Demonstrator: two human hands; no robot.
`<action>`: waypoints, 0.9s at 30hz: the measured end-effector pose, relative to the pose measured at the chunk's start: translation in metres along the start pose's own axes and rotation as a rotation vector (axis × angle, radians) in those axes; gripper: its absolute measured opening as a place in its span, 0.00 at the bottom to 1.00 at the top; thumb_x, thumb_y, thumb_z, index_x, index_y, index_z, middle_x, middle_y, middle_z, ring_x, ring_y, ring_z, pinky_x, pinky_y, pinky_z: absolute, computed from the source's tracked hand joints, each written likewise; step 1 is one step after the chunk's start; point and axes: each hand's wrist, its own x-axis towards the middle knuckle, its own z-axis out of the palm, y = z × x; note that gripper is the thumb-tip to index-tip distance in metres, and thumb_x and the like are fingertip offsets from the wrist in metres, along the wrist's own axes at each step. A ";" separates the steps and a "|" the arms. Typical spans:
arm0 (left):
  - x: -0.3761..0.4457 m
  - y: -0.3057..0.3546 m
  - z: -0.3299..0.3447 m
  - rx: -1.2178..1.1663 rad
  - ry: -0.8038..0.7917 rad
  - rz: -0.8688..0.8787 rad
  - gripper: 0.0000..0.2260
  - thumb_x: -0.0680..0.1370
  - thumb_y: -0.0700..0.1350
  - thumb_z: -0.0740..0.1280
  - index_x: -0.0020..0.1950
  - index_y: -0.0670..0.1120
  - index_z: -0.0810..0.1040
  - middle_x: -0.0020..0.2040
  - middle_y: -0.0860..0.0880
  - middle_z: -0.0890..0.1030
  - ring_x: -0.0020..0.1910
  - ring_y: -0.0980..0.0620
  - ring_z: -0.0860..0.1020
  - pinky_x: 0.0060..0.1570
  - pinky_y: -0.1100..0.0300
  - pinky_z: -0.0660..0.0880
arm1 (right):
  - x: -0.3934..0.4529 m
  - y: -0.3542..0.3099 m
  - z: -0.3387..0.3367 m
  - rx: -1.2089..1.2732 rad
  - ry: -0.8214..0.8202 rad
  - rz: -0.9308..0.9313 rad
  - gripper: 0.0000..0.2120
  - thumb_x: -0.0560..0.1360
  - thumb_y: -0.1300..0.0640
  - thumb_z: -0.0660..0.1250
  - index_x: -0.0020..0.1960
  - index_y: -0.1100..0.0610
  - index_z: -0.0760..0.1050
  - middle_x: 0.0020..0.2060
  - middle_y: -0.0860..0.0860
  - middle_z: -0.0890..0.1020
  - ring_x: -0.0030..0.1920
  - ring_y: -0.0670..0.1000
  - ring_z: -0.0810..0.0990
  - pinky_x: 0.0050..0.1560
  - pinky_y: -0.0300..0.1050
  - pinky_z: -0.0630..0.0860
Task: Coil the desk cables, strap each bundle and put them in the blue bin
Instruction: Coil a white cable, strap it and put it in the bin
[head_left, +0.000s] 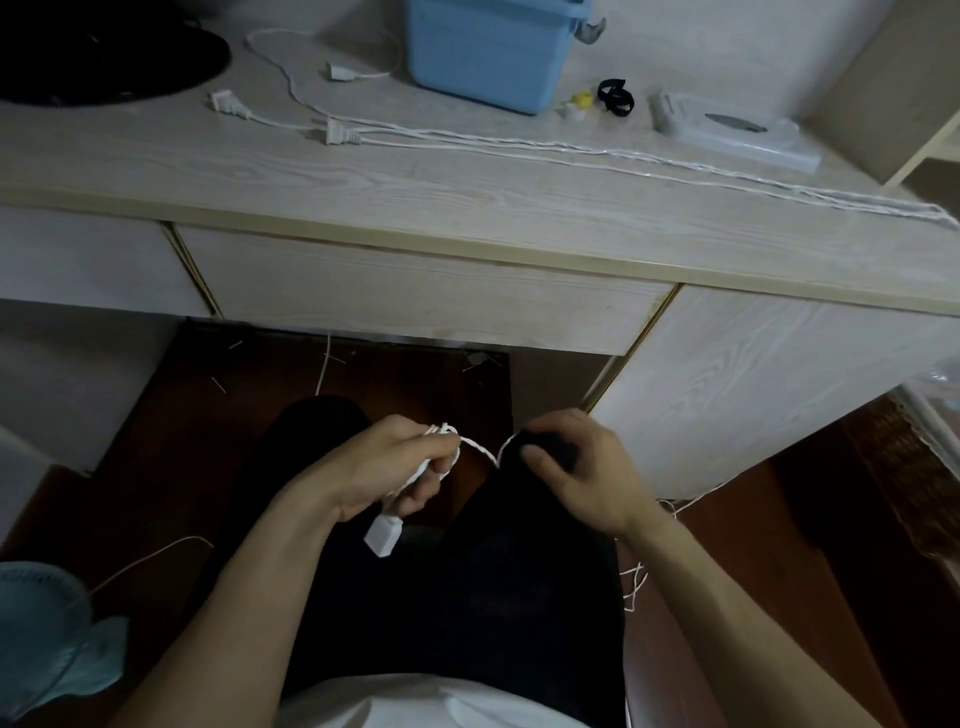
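The left hand (395, 467) is gripping the white cable (478, 448) coil and the right hand (576, 467) is pinching a black strap (550, 448), which should be wrapping the loops tightly.

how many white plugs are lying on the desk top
3: one plug left of the blue bin, one further left, one nearer the desk edge. Others may be hidden.

Desk (467, 208) pale matt woodgrain; bin (488, 52) smooth blue plastic.
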 end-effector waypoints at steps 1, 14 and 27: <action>0.000 0.000 0.002 0.009 -0.018 0.011 0.14 0.82 0.50 0.62 0.40 0.43 0.72 0.27 0.45 0.72 0.25 0.50 0.68 0.27 0.60 0.63 | -0.002 -0.013 0.006 0.029 -0.027 -0.075 0.16 0.79 0.44 0.65 0.63 0.50 0.77 0.57 0.45 0.79 0.55 0.40 0.77 0.59 0.37 0.75; 0.002 -0.004 0.002 -0.269 -0.071 0.140 0.15 0.81 0.50 0.63 0.37 0.44 0.71 0.24 0.48 0.61 0.20 0.54 0.58 0.23 0.61 0.56 | 0.001 -0.022 0.013 0.532 -0.236 0.047 0.14 0.78 0.49 0.69 0.60 0.51 0.71 0.54 0.48 0.81 0.56 0.48 0.81 0.59 0.50 0.79; 0.006 -0.001 0.000 -0.179 0.072 0.189 0.16 0.77 0.50 0.64 0.30 0.49 0.67 0.26 0.49 0.62 0.23 0.52 0.60 0.27 0.58 0.57 | 0.012 -0.016 0.011 0.357 0.328 0.294 0.09 0.77 0.47 0.70 0.46 0.53 0.76 0.45 0.50 0.81 0.41 0.44 0.81 0.41 0.36 0.77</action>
